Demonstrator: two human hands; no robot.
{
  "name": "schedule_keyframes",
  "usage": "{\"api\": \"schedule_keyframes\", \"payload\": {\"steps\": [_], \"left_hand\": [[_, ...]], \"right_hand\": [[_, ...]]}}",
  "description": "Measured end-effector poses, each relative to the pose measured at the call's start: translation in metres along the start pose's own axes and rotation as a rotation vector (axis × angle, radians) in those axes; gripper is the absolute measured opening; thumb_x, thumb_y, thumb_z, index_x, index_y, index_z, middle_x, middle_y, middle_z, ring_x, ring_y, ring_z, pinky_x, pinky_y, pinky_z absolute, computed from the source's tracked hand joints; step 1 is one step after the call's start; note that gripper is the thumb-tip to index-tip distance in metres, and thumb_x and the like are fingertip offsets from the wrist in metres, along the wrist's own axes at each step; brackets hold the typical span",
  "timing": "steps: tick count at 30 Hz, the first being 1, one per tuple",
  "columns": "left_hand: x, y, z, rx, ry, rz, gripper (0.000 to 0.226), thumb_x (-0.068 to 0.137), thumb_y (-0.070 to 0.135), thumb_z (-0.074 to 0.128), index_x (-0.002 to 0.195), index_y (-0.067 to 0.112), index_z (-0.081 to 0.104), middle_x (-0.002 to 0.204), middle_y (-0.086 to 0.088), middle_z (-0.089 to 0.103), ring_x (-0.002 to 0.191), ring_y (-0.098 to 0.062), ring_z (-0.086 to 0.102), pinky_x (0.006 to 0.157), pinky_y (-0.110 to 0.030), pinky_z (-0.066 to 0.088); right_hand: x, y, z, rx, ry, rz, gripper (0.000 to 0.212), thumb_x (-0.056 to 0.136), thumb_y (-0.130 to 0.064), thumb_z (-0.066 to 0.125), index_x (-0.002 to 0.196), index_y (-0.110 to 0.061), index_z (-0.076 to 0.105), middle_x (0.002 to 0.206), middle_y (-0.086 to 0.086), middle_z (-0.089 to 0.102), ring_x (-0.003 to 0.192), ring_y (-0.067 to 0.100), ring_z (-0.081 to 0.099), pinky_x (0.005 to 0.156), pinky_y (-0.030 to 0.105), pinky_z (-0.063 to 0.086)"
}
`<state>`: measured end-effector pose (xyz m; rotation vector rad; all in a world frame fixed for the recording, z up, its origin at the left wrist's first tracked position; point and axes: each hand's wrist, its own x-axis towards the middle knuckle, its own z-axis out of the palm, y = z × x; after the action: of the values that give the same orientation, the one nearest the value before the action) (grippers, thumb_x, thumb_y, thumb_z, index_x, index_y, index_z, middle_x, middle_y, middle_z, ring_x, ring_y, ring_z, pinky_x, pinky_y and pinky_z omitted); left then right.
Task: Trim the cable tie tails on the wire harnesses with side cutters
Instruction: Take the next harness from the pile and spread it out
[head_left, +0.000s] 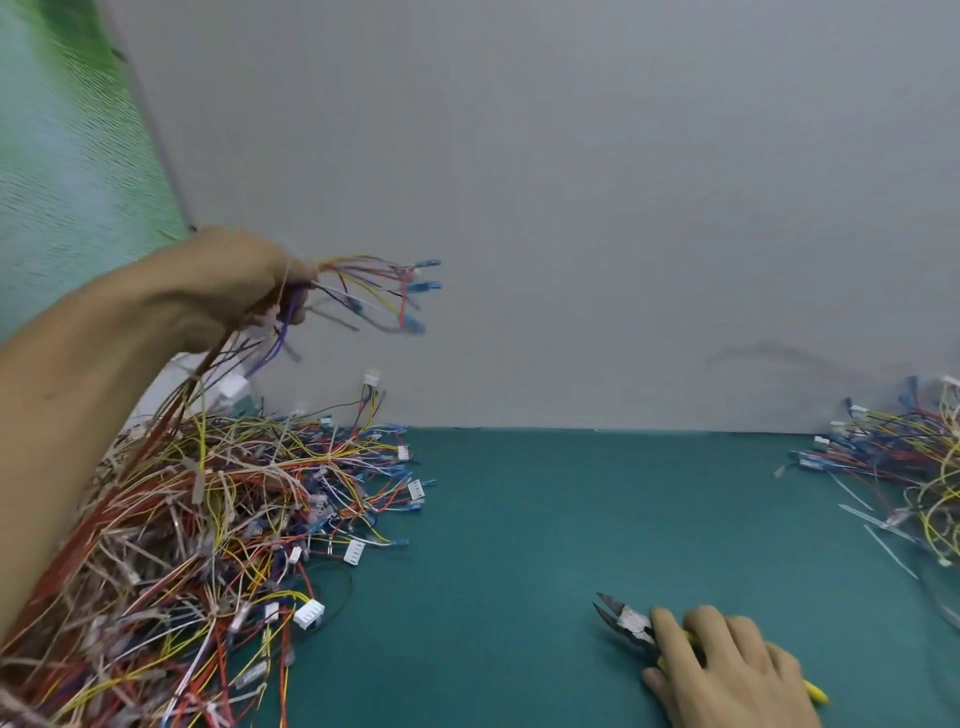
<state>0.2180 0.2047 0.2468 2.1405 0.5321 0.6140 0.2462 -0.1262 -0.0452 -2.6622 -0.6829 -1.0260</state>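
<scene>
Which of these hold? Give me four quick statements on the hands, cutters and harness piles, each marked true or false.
1. The left hand holds a harness raised above the table. True.
2. The side cutters lie untouched. False: the right hand holds their yellow handles.
3. The cutters' jaws stand apart. True.
4. The bigger pile of harnesses sits on the right. False: the larger pile is on the left and the smaller pile on the right.
</scene>
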Motion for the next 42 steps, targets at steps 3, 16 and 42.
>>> {"api": "schedule_keyframes", "payload": {"steps": [3, 16, 42], "left_hand": [[0.010, 0.028, -0.019, 0.073, 0.253, 0.251, 0.027, 0.090, 0.013, 0.059, 0.064, 0.017, 0.056, 0.040, 0.011, 0.054, 0.049, -0.006, 0.050, 0.048, -0.020, 0.038], [-0.065, 0.038, 0.151, -0.058, -0.391, 0.427, 0.015, 0.086, 0.015, 0.069, 0.071, 0.017, 0.071, 0.058, 0.006, 0.065, 0.052, -0.006, 0.054, 0.061, -0.023, 0.048], [-0.157, -0.111, 0.136, 0.628, -0.249, 0.220, 0.019, 0.095, 0.041, 0.049, 0.098, 0.031, 0.064, 0.092, 0.013, 0.064, 0.094, -0.011, 0.059, 0.084, -0.030, 0.046]], "right_hand": [[0.001, -0.002, 0.000, 0.021, -0.042, 0.016, 0.046, 0.064, -0.036, 0.038, 0.069, -0.007, 0.073, 0.063, 0.013, 0.058, 0.050, 0.032, 0.058, 0.047, 0.037, 0.045], [0.032, 0.037, -0.033, 0.338, -0.388, 0.598, 0.022, 0.096, -0.038, 0.049, 0.111, -0.021, 0.048, 0.100, 0.004, 0.051, 0.095, 0.030, 0.052, 0.074, 0.038, 0.038], [0.056, 0.080, -0.074, 0.183, -0.322, 0.563, 0.031, 0.084, -0.027, 0.070, 0.101, -0.006, 0.054, 0.103, 0.018, 0.055, 0.093, 0.041, 0.055, 0.077, 0.044, 0.045]]}}
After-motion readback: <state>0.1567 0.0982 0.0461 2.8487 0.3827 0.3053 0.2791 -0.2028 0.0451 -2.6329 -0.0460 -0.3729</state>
